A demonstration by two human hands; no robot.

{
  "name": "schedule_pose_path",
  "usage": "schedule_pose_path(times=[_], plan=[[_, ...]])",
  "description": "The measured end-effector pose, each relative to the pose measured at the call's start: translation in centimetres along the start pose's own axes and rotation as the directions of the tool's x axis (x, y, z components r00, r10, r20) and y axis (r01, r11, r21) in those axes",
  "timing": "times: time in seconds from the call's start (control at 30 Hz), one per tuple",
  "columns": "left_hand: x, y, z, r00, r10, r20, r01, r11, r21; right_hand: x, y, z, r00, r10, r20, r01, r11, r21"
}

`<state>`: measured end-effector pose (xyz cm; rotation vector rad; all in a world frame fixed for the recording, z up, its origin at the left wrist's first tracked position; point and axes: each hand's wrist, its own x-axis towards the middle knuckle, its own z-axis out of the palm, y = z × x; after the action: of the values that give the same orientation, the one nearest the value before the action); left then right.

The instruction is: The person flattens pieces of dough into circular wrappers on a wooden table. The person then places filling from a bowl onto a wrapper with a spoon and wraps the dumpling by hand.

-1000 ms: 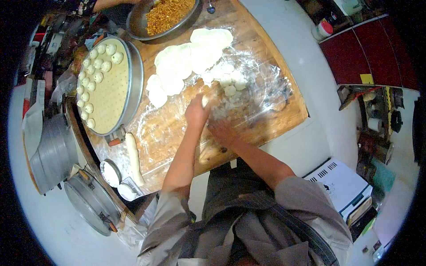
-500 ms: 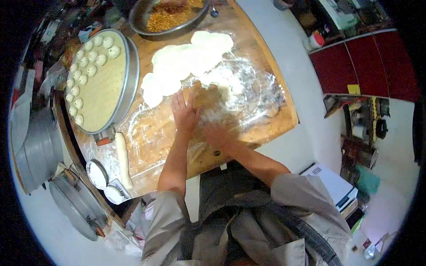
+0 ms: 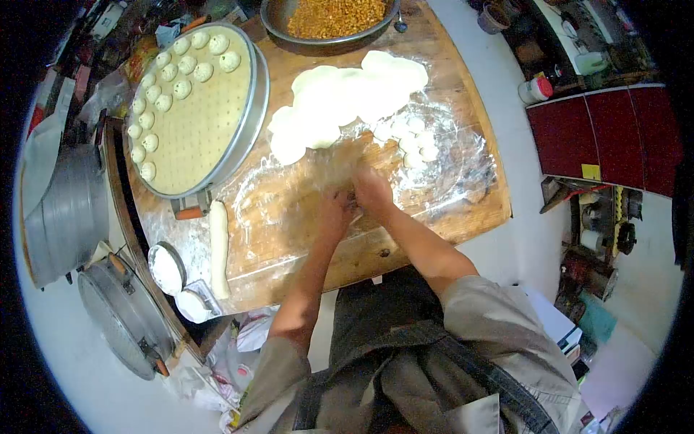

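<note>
My left hand (image 3: 336, 210) and my right hand (image 3: 373, 189) are side by side over the floured wooden board (image 3: 289, 239). The left fingers are smeared by motion, and what either hand holds cannot be made out. Just beyond them lie overlapping flat rounds of dough (image 3: 340, 98). Several small dough pieces (image 3: 416, 141) sit in flour to the right of the rounds. A long dough roll (image 3: 218, 249) lies at the left, below a round steamer tray (image 3: 195, 116) with several filled buns (image 3: 182, 89) along its far and left sides.
A metal bowl of crumbly orange-brown filling (image 3: 336, 18) stands at the board's far edge, beside a spoon (image 3: 400, 25). Two white-powder containers (image 3: 168, 269) are at the lower left. Metal steamers (image 3: 124, 318) stand left of the board; red cabinets (image 3: 600, 134) are at the right.
The camera view has shifted. My hands have come close together; the left one, spread half a second ago, is now blurred. The flat rounds and small dough pieces stay on the board.
</note>
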<state>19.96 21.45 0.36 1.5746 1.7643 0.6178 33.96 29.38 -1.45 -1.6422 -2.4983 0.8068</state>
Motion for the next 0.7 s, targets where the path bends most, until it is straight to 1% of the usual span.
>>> schedule_pose_path(times=[0.03,0.07,0.1,0.13,0.17,0.2,0.23,0.27,0.3,0.37,0.4,0.43,0.47,0.53,0.57,0.6,0.63,0.67,0.7], plan=[[-0.1,0.4,-0.6,1.0,0.009,0.001,-0.009,0.989,0.149,-2.1,0.0,-0.7,0.988,-0.109,-0.11,0.115,0.992,0.051],[-0.5,0.0,-0.8,1.0,0.019,-0.002,-0.018,0.989,0.149,-3.9,0.0,-1.4,0.951,-0.212,-0.226,0.236,0.968,0.087],[-1.3,-0.8,-0.6,0.999,0.032,0.032,-0.038,0.982,0.184,-5.4,0.4,-1.8,0.948,-0.215,-0.235,0.239,0.968,0.08],[-2.1,-1.5,-0.4,0.997,0.042,0.067,-0.056,0.974,0.218,-7.1,1.0,-2.3,0.969,-0.226,-0.098,0.232,0.971,0.056],[-2.9,-2.1,-0.2,0.997,0.049,0.065,-0.062,0.974,0.217,-7.7,1.3,-2.6,0.973,-0.228,0.041,0.226,0.974,0.031],[-3.9,-2.8,-0.2,0.993,-0.1,0.062,0.101,0.995,-0.013,-6.9,1.1,-2.1,0.973,-0.226,0.039,0.225,0.974,0.03],[-4.6,-3.1,-0.7,0.964,-0.248,0.099,0.265,0.936,-0.234,-5.7,0.6,-0.8,0.971,-0.216,-0.098,0.222,0.974,0.053],[-4.5,-3.3,-0.9,0.963,-0.25,0.098,0.266,0.937,-0.226,-4.0,0.2,0.5,0.951,-0.202,-0.236,0.225,0.972,0.073],[-4.2,-2.6,-1.3,0.986,-0.168,0.0,0.166,0.974,-0.157,-1.5,-0.4,1.2,0.95,-0.202,-0.236,0.226,0.971,0.079],[-4.7,-1.6,-1.8,0.993,-0.09,-0.071,0.084,0.993,-0.077,1.0,-1.8,2.4,0.978,-0.075,-0.196,0.072,0.997,-0.022],[-3.0,-1.3,-2.3,0.989,-0.1,0.108,0.088,0.99,0.109,0.5,-2.0,2.2,0.976,-0.073,-0.207,0.07,0.997,-0.022],[-1.2,-1.2,-2.9,0.954,-0.128,0.27,0.046,0.956,0.29,-0.3,-1.8,1.6,0.966,-0.147,-0.213,0.15,0.989,-0.005],[-0.8,-1.1,-3.6,0.957,-0.113,0.267,0.032,0.957,0.29,-1.9,-1.5,1.1,0.953,-0.219,-0.209,0.226,0.974,0.01],[-1.3,-1.3,-4.3,0.987,-0.061,0.149,0.046,0.993,0.105,-7.0,-0.3,0.0,0.936,-0.289,-0.203,0.291,0.957,-0.019],[-1.9,-1.7,-4.3,0.988,-0.052,0.148,0.037,0.994,0.104,-7.4,-0.1,-0.3,0.935,-0.287,-0.209,0.288,0.957,-0.025],[-3.0,-2.6,-3.8,0.973,-0.175,0.15,0.19,0.977,-0.096,-7.5,0.2,-0.3,0.927,-0.306,-0.219,0.303,0.952,-0.047],[-3.4,-3.1,-3.7,0.939,-0.294,0.178,0.336,0.897,-0.287,-7.3,-0.5,-1.0,0.918,-0.326,-0.226,0.319,0.945,-0.065],[-3.5,-3.5,-3.0,0.936,-0.302,0.184,0.344,0.897,-0.278,-5.1,-1.5,-1.0,0.988,-0.149,-0.051,0.146,0.988,-0.058],[-3.5,-3.0,-1.9,0.964,-0.241,0.117,0.251,0.965,-0.082,-2.8,-1.9,0.2,0.976,-0.113,-0.187,0.106,0.993,-0.047]])
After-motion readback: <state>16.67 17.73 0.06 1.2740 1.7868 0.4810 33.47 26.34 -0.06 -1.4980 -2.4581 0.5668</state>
